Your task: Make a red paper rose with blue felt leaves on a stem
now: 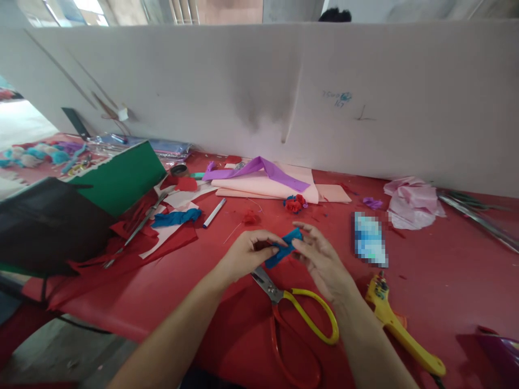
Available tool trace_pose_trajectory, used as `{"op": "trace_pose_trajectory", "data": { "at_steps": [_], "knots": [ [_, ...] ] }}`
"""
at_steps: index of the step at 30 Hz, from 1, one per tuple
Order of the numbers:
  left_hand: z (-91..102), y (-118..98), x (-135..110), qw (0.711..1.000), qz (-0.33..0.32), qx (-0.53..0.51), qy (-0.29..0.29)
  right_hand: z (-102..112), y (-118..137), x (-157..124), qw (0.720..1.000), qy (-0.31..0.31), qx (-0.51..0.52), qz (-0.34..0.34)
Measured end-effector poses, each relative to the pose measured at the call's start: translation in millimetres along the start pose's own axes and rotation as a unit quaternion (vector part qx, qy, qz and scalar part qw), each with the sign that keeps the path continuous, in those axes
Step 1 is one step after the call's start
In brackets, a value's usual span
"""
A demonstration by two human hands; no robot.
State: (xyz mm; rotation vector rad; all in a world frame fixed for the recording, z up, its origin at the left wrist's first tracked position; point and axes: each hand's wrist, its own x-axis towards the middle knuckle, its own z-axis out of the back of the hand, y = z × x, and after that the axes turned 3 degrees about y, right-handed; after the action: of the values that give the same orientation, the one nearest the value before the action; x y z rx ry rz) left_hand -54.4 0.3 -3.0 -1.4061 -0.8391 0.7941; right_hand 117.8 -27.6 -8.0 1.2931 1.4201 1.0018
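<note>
A crumpled, bright-blue strip of thin material lies on scraps at the left of a red-topped counter. Rightward, a person's left hand pinches the nearer left portion of a narrow, crepe-like blue piece between thumb and fingers. The piece, held over the counter, sits between the 2 grips, its long axis slanting away toward the right. The right hand grasps its far end; neither hand is nearer. Farther right rests a yellow-bodied glue gun.
</note>
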Motion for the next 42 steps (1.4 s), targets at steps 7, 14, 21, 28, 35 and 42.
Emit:
{"op": "trace_pose_trajectory", "data": {
  "at_steps": [7, 14, 21, 28, 35, 42],
  "knots": [
    [-1.0, 2.3, 1.1, 1.0, -0.005, 0.013, -0.012, 0.3, -9.6, 2.0, 0.999, -0.005, 0.021, -0.027],
    [5.9, 2.2, 1.0, 0.997, -0.068, 0.035, -0.007, 5.2, -3.6, -1.1, 0.997, 0.02, 0.028, -0.067],
    [4.7, 3.7, 3.4, 0.985, -0.136, 0.101, 0.041, 4.6, -3.4, -0.1, 0.994, 0.038, 0.048, -0.086],
    [2.0, 1.4, 4.7, 0.99, -0.107, 0.089, 0.001, 1.2, -1.8, 0.4, 0.996, 0.03, 0.045, -0.077],
    [-0.5, 9.1, 3.9, 0.994, -0.094, 0.032, -0.04, -3.4, -2.5, -0.8, 0.999, 0.036, -0.029, 0.0],
    [-10.3, 10.2, 4.9, 0.993, -0.058, 0.018, -0.102, -3.4, -9.3, -1.1, 0.995, 0.061, -0.08, 0.012]
  ]
}}
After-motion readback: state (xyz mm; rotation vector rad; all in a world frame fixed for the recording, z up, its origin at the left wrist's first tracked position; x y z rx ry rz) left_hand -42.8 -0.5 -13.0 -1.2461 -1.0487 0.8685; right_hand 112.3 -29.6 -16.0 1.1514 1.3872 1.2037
